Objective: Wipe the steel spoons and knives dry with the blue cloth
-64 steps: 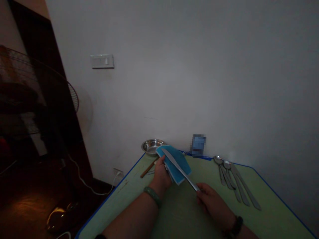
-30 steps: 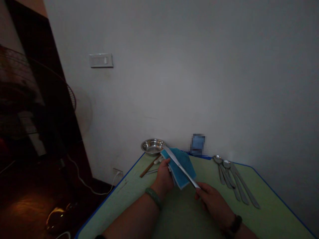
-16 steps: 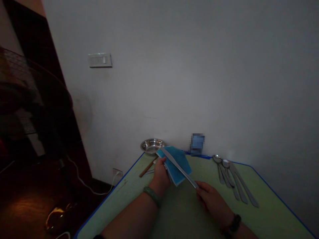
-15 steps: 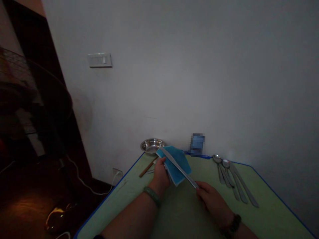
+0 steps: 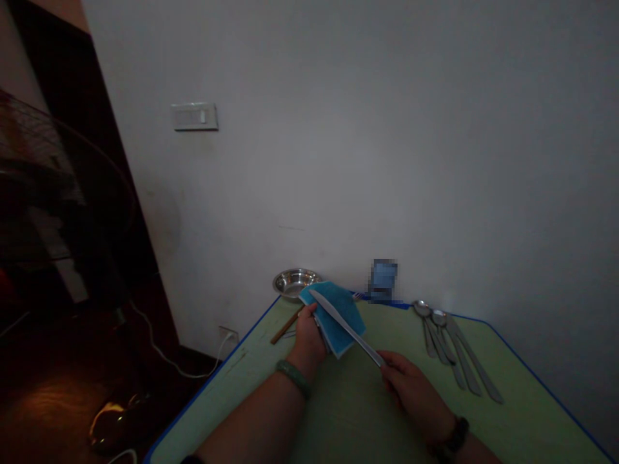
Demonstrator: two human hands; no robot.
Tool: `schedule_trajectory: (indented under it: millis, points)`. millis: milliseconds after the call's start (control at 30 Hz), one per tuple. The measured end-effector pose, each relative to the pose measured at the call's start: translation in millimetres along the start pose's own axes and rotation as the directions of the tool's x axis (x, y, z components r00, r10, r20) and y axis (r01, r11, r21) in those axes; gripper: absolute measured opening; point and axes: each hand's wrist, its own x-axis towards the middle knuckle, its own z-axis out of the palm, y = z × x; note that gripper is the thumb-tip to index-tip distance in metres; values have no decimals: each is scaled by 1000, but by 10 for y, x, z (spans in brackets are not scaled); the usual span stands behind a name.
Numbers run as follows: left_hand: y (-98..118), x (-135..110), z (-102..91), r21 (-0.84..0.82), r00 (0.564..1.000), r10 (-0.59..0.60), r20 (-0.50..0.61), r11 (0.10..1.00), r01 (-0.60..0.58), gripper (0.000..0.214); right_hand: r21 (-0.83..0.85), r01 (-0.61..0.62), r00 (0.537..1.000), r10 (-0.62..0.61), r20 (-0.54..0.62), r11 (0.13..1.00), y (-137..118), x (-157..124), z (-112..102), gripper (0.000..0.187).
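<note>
A folded blue cloth (image 5: 345,309) with a pale edge lies across my left hand (image 5: 309,334), whose fingers are mostly hidden beneath it while the thumb grips its near side. My right hand (image 5: 411,383) is closed round the handle end of a silver table knife (image 5: 344,324). The knife's blade rests along the top of the cloth, its tip pointing to the upper left. Just behind the cloth stands a shiny steel bowl (image 5: 296,281). A brown stick-like utensil (image 5: 286,327) lies on the table beside my left hand.
Several spoons and knives (image 5: 452,348) lie side by side at the right of the green table (image 5: 522,412), which has a blue edge. A blurred-out upright object (image 5: 383,280) stands against the wall. Fork tines (image 5: 358,296) show behind the cloth. A white cable (image 5: 193,376) hangs at the left.
The cloth and my left hand have shifted slightly left. The knife's tip now sits a little further inside the cloth's edge. My right hand has hardly moved.
</note>
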Motion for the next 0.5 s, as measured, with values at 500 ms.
schedule_trajectory:
  millis: [500]
  points:
    - [40, -24, 38, 16, 998, 56, -16, 998, -55, 32, -28, 28, 1000, -28, -14, 999, -25, -16, -4, 36]
